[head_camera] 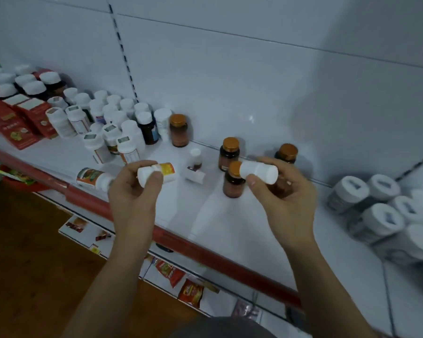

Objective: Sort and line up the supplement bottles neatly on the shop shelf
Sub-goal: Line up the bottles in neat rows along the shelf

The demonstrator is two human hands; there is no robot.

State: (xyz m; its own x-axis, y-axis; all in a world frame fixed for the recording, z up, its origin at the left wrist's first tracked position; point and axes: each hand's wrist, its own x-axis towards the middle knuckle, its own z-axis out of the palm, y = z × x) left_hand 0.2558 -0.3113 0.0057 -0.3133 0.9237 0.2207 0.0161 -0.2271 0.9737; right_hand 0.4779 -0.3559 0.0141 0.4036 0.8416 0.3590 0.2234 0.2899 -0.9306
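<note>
My left hand [134, 191] holds a white bottle with an orange-yellow label [156, 173] tipped on its side above the white shelf [230, 215]. My right hand [283, 191] holds a plain white bottle [259, 172], also sideways. Brown bottles with gold caps stand near the right hand: one [232, 184] just below the held bottle, one [228, 153] behind it, one [287, 153] at the back. Another gold-capped bottle [178, 130] stands against the back wall. A small white-capped bottle [195, 158] stands mid-shelf. A labelled white bottle [93, 178] lies on its side by the front edge.
A crowd of white-capped bottles [112, 123] and red boxes [22, 123] fills the shelf's left. Grey-labelled jars with white lids [381, 211] are grouped at the right. A red rail [205, 252] runs along the shelf front. A lower shelf holds red sachets [191, 291].
</note>
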